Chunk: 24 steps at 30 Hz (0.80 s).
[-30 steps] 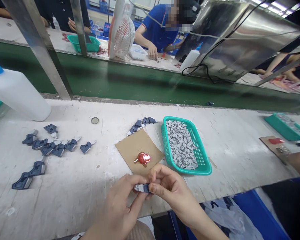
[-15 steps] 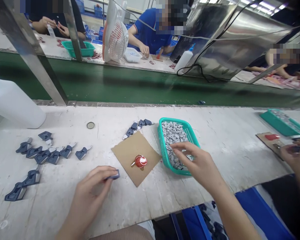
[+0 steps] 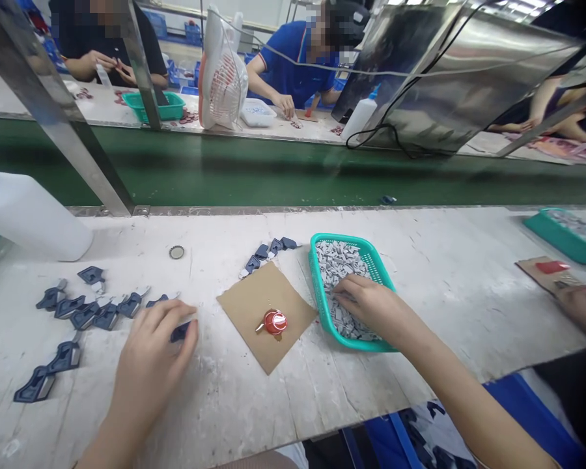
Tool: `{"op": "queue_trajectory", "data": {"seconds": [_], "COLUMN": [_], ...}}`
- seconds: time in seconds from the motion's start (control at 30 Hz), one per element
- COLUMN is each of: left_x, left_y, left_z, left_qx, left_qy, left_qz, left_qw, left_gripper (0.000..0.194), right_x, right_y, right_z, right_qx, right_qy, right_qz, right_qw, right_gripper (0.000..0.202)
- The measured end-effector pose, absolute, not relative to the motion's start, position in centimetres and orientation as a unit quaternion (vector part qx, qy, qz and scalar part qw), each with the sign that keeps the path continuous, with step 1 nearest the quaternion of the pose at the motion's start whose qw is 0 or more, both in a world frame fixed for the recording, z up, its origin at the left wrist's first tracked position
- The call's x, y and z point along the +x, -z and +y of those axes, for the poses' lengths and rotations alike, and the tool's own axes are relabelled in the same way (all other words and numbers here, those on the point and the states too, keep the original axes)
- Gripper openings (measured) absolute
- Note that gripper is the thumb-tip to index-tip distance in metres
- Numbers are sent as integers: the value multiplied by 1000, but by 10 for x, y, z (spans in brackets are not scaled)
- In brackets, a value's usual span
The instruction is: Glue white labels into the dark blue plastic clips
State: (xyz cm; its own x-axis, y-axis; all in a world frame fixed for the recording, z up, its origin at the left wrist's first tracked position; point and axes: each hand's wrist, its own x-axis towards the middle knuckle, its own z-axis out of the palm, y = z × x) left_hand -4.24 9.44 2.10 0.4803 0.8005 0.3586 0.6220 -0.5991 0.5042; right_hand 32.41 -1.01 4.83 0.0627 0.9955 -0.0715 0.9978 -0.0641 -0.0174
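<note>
My left hand is over the table at left, its thumb and fingers curled round a small dark blue plastic piece, which they partly hide. Close by lie several similar dark blue pieces with light grey tips. My right hand reaches into a green basket of small grey parts. Its fingertips are pinched together down among the parts; whatever they grip is hidden. Between my hands, a brown cardboard square carries a glossy red blob with a small metallic-looking stick beside it.
More dark blue pieces lie behind the cardboard. A bottle cap and a large white bottle are at left. At right, a co-worker's hand is near another cardboard piece and green basket. Other people work across the green gap.
My left hand has moved left with the dark blue piece, towards the others. My right hand has lowered into the basket, and its fingers have closed among the grey parts.
</note>
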Motion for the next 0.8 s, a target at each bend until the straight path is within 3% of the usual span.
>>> {"op": "queue_trajectory", "data": {"seconds": [0.23,0.5,0.7,0.8], "left_x": [56,86,62,47], "left_y": [-40,-32,-42,-46], "left_z": [130,145,138,130], "left_qx": [867,859,779,711], "left_qy": [-168,-155,-223,-228], "left_qz": [421,425,429,422], "left_qw": [204,241,400,514], "left_gripper": [28,16,9,17], "right_x": [324,325,325,326], "right_y": [-49,-51,-49,-49], "right_z": [-5,-10,-11,-10], "right_qx": [715,707,722,724], "right_qy": [-6,-2,-2,13], "right_qz": [698,706,691,689], "right_qw": [52,41,30,16], "right_gripper": [18,16,23,21]}}
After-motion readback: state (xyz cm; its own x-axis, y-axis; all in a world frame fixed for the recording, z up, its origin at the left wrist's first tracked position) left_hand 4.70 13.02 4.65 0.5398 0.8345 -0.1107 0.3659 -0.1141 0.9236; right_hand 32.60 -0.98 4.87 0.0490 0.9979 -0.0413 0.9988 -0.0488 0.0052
